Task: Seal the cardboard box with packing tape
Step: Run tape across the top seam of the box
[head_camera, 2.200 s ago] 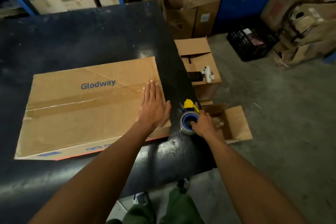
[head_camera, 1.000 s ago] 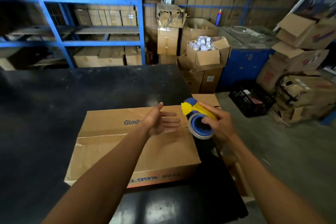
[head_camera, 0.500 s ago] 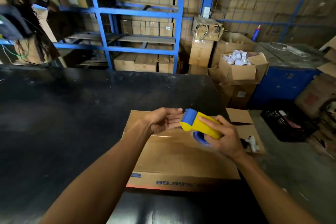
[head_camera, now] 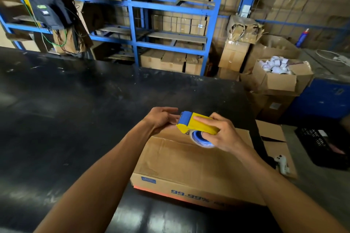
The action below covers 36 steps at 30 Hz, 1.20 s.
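A flat brown cardboard box (head_camera: 185, 164) with blue print on its near side lies on the black table (head_camera: 75, 119). My right hand (head_camera: 221, 134) grips a yellow and blue tape dispenser (head_camera: 197, 125) with a blue-cored roll, held just above the box's far edge. My left hand (head_camera: 161, 117) is at the dispenser's blue front end, fingers curled and touching it. Whether those fingers pinch the tape end is hidden.
Blue metal shelving (head_camera: 132, 24) with stacked cartons stands behind the table. To the right are an open carton of white rolls (head_camera: 278, 73), a blue cabinet (head_camera: 322, 98), a black crate (head_camera: 325, 143) and a lower carton carrying a white device (head_camera: 282, 162).
My right hand picked the dispenser up off the table and carried it over the box. My left hand left the box top and came to the dispenser's front. The view tilted up.
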Tool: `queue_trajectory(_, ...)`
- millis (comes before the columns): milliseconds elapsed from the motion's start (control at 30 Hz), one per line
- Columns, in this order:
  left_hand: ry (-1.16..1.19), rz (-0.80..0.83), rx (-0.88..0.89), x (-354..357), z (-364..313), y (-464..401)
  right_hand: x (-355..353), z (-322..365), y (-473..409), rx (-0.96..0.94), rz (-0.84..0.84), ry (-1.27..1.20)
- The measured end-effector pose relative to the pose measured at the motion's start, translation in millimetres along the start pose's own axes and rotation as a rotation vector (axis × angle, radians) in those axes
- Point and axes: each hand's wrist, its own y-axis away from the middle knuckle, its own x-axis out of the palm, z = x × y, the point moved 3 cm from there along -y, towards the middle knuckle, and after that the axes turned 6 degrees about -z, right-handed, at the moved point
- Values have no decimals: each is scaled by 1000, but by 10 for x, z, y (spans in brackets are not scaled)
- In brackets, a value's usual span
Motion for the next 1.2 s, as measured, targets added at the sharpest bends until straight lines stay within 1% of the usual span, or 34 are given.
queue_trajectory(100,-89,-162,-11,-121,136,-61,110,-23,-109,5,101,66)
queue_trajectory(200,-74,-229,-60,-370,263,-112,103,-138,-131,14,165,97)
queue_trajectory(233,-72,-275,-59,-504,280,-122,63,-206,-118,19,179,101)
queue_trajectory(300,-91,-383,-27,-765,307,-111,-33,-352,-96,8,210,108)
queue_trajectory(367,-170,-459,15,-928,387,-111,-77,-447,-102,10,251,136)
queue_trajectory(467,-283,-513,77,-954,609,-149,46,-425,-153,10,317,287)
queue_trajectory(567,-317,-605,96,-948,754,-122,240,-342,-163,-35,367,420)
queue_trajectory(767,-335,-619,203,-914,781,-81,390,-259,-200,-64,407,492)
queue_trajectory(967,-509,-739,365,-825,928,-47,478,-248,-223,-87,459,531)
queue_trajectory(1033,-542,-767,374,-849,1022,-59,509,-257,-228,-79,461,523)
queue_trajectory(1200,-566,-748,298,-881,1112,-147,541,-271,-217,-76,494,524)
